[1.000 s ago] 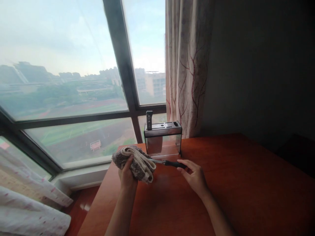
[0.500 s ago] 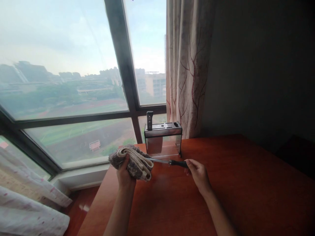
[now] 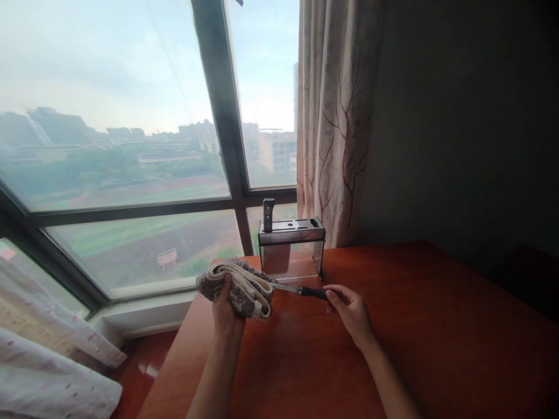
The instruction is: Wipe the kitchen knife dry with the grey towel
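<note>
1. While a folded cloth (image 3: pixel 242 286) is gripped from below by the left hand (image 3: pixel 226 311), the thin blade of a knife (image 3: pixel 301 290) is buried at its tip in the cloth's folds.
2. The fingers of the left hand are closed around the cloth, which is held just above the table (image 3: pixel 437 349).
3. The black handle of the knife is pinched by the right hand (image 3: pixel 351 314), whose fingers are closed on the handle's far end.
4. The knife is held roughly level, between the two hands, over the near left part of the table and just in front of the knife block (image 3: pixel 292 249).
5. The knife block is set at the table's far edge, with a clear front and a metal top; one dark handle (image 3: pixel 268 214) is seen standing upright in its left slot.
6. A patterned curtain (image 3: pixel 336 116) is hung just behind and to the right of the block.
7. A large window (image 3: pixel 113 145) is seen to the left, with buildings and a field beyond it.
8. White spotted bedding (image 3: pixel 52 372) is seen at the lower left, well apart from the hands.
</note>
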`<state>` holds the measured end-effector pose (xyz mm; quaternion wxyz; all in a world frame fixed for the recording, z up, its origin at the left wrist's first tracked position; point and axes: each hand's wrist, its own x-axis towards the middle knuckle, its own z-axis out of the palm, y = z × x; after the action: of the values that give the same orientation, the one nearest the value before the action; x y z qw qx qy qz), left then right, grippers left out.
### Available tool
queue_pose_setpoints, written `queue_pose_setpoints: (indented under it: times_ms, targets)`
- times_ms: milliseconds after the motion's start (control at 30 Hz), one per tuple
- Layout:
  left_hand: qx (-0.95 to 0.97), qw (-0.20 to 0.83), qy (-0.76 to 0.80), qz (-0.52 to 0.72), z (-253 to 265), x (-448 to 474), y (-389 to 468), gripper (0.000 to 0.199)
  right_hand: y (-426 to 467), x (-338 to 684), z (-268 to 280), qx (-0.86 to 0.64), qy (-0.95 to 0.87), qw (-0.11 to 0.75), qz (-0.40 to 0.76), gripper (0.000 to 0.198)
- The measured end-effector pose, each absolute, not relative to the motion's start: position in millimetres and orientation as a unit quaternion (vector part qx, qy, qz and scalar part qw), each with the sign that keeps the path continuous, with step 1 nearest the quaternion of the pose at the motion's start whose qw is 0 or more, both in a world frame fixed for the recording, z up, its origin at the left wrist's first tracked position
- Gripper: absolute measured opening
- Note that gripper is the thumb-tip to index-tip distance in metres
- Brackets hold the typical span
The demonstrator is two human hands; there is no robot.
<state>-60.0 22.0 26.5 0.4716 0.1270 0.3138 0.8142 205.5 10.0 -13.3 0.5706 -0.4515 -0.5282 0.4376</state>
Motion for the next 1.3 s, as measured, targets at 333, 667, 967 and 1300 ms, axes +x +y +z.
queue_pose_setpoints:
  times_ms: [333,667,967,1300]
  targets:
    - [0.130,0.489,0.315,0.803,30,-51,18,0.023,7,201,-8,-0.444,-0.546,0.573,0.421,0.035]
    - [0.136,0.502,0.348,0.780,23,-38,17,0.029,7,193,-21,-0.432,-0.593,0.517,0.440,0.038]
    - [0.184,0.540,0.345,0.745,19,-21,12,0.039,5,190,-15,-0.421,-0.607,0.561,0.374,0.035]
    - [0.222,0.608,0.375,0.664,4,5,4,0.039,1,184,-14,-0.410,-0.545,0.514,0.520,0.045]
